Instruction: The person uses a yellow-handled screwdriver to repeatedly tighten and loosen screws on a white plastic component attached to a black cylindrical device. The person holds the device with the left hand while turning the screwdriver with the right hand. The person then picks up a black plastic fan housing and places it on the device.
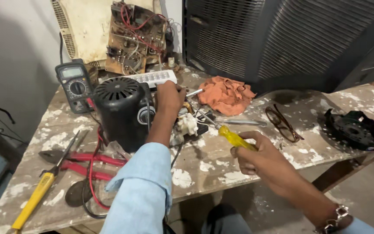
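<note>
Right hand (pixel 256 158) fingers clamp a yellow screwdriver (pixel 234 138); left hand (pixel 169 96) grips a white part (pixel 188 123) by the black motor (pixel 120 112).

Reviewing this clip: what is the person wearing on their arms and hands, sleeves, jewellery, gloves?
Both hands are bare, no gloves. The left hand comes out of a light blue sleeve, loose and creased, that ends partway along the forearm. The right hand has a silver-coloured chain-link bracelet at the wrist, with a sliver of the same light blue cloth just behind it. No rings can be made out.

I see dim, warm indoor light from above; soft shadows under table (pixel 282 108); right hand (pixel 256 158) slightly motion-blurred.
</note>
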### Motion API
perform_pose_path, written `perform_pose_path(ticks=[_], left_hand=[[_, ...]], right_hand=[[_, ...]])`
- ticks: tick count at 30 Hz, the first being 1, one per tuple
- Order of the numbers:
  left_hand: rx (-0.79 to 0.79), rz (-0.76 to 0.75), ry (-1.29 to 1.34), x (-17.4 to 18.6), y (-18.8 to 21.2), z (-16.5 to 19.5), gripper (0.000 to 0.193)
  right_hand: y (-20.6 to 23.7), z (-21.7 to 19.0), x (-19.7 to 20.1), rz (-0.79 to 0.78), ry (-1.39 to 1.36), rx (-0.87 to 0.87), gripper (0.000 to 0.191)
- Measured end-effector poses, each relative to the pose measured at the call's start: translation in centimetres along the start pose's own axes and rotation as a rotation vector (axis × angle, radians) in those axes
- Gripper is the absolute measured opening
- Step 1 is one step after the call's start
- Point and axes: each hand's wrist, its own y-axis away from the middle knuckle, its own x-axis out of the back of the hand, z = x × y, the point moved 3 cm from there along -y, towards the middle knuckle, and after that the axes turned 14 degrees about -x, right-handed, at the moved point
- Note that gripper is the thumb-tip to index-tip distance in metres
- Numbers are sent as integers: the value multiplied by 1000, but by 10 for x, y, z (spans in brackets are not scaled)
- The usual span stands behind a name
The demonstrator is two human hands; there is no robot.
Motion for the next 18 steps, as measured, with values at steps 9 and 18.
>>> perform_pose_path(ticks=[9, 18], left_hand=[[51, -21, -9, 1, -1, 0, 19], [-106, 61, 18, -4, -5, -11, 23]], right_hand=[[38, -18, -23, 545, 1279, 1124, 37], [-12, 0, 9, -103, -183, -215, 48]])
